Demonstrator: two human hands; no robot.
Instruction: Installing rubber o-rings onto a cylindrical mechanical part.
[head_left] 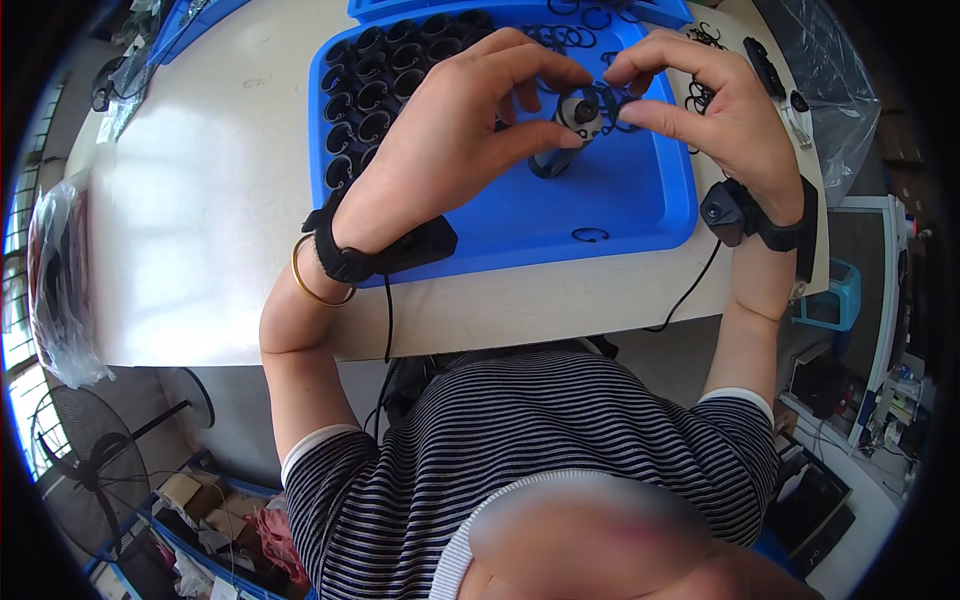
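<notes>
1. Both hands meet over the blue tray (660,200): the left hand (450,130) has its grip pinched on a small round part (582,112), pale grey with a dark centre, thumb below and fingers curled over the top.
2. Right hand (720,110) has its grip closed on a thin black ring (612,100) that lies against the round part, forefinger and thumb pressing it from the right side.
3. Held part and ring hang just above the tray's middle, not resting on its floor.
4. Rows of black ring-shaped parts (372,96) fill the tray's left end, standing close together and touching.
5. Loose black rings (560,36) lie in a heap along the tray's far edge, and one single ring (590,235) lies alone on the bare floor near the front rim.
6. More black rings (700,95) lie in a small pile on the counter (200,220) just right of the tray, partly hidden by the right hand.
7. A second blue tray (660,10) behind the first is cut off by the picture's top edge; its contents cannot be made out.
8. A dark curved piece (550,165) under the left thumb is mostly covered, and its kind cannot be told.
9. Each wrist carries a black strapped device (735,212) with a cable.
</notes>
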